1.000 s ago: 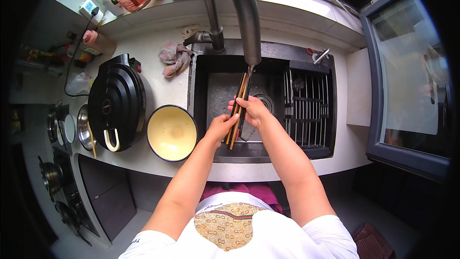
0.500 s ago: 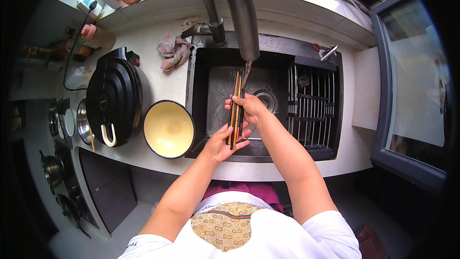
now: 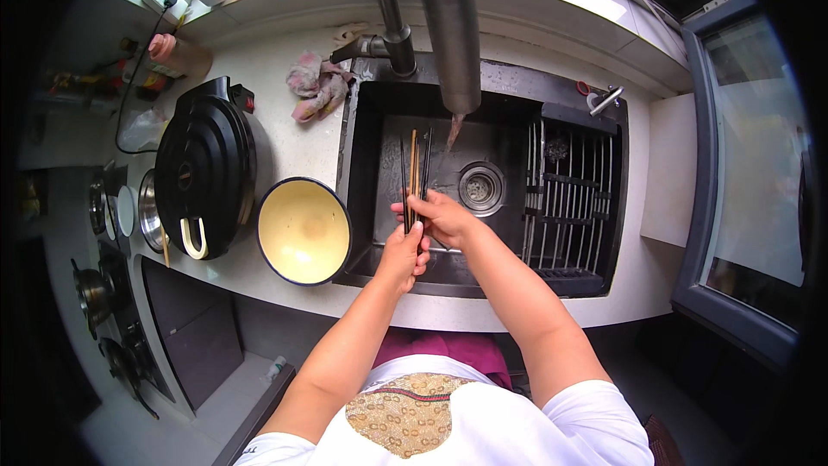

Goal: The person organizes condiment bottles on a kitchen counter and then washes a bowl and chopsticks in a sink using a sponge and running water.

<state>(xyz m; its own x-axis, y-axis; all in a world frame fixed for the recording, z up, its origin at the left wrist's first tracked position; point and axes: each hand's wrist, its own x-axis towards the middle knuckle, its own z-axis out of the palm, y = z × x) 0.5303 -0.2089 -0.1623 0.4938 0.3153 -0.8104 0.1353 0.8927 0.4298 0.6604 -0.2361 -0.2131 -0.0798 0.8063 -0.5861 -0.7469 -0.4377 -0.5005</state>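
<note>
Over the basin of a dark sink (image 3: 388,265), both my hands grip one bundle of chopsticks (image 3: 415,166), some black and some light wood. My left hand (image 3: 404,252) wraps round the lower ends. Just above it, my right hand (image 3: 438,216) closes on the middle of the bundle, its fingers partly behind the sticks. The upper tips fan slightly apart and point away from me. Water runs from the grey faucet (image 3: 450,43) to the right of the tips, apart from them. The drain (image 3: 481,189) lies to the right of my hands.
A cream bowl with a dark rim (image 3: 304,231) stands left of the sink, beside a black round electric appliance (image 3: 207,174). A crumpled cloth (image 3: 317,86) lies behind the bowl. A slatted rack (image 3: 570,198) spans the sink's right side. An open window (image 3: 750,173) juts in at right.
My left hand has closed round the lower ends, where its fingers were spread before. The bundle has shifted left, out from under the faucet's stream, and its tips have spread.
</note>
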